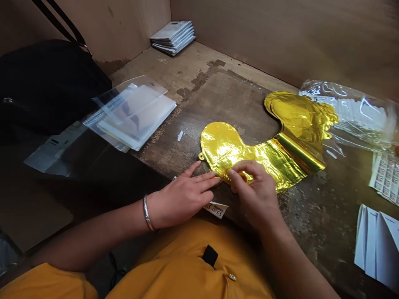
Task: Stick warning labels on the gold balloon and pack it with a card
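Observation:
A flat gold foil balloon [246, 160] lies on the worn wooden bench [224, 99], its round end and small tab towards the left. My right hand [254, 193] pinches the near edge of the foil between fingers and thumb, hiding part of it. My left hand [182, 197], with a metal bangle [146, 212] on the wrist, rests flat with its fingertips at the foil's edge. Beneath the left fingers, a small white CE tag [215, 209] sticks out. Another gold foil piece [299, 120] lies crumpled and folded beyond the balloon.
Clear plastic sleeves [134, 116] lie at the bench's left, near a black bag [46, 87]. A stack of booklets [173, 37] sits in the far corner. At right are a crinkled plastic bag [352, 112], a printed label sheet [386, 178] and folded white paper [377, 245].

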Available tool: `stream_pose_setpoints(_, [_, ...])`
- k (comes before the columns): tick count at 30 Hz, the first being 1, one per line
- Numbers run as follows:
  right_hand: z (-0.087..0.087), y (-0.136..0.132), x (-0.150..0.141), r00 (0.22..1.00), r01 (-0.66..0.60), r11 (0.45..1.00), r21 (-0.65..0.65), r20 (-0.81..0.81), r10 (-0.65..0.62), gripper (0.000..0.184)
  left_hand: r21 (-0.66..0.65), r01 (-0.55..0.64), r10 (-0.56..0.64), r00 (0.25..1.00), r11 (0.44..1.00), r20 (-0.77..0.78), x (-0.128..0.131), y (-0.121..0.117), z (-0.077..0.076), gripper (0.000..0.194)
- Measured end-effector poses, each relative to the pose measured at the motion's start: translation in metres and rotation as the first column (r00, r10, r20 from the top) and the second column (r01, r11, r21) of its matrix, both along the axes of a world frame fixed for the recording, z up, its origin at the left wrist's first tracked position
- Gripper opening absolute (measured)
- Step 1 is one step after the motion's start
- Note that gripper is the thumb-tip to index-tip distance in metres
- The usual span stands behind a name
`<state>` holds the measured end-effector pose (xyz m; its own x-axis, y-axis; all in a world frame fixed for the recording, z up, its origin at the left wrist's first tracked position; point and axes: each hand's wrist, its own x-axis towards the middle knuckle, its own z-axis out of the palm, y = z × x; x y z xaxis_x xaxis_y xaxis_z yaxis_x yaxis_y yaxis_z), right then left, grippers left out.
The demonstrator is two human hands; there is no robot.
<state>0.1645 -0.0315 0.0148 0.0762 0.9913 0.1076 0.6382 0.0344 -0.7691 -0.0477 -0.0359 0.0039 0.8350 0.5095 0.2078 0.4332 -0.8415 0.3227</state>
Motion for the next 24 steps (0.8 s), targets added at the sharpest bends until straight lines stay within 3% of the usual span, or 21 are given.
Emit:
stream_pose_setpoints(6, [-0.017, 0.001, -0.009, 0.991, -0.038, 0.998, 0.044, 0.129, 0.032, 0.013, -0.063, 0.014, -0.013, 1.000, 0.998, 0.021, 0.000, 0.003, -0.007, 0.017])
stream_pose_setpoints(24, [-0.020, 0.007, -0.012, 0.989, -0.038, 0.999, 0.038, 0.144, 0.032, 0.011, -0.113, -0.001, 0.009, 0.998, 0.994, 0.062, 0.002, 0.004, -0.003, 0.014])
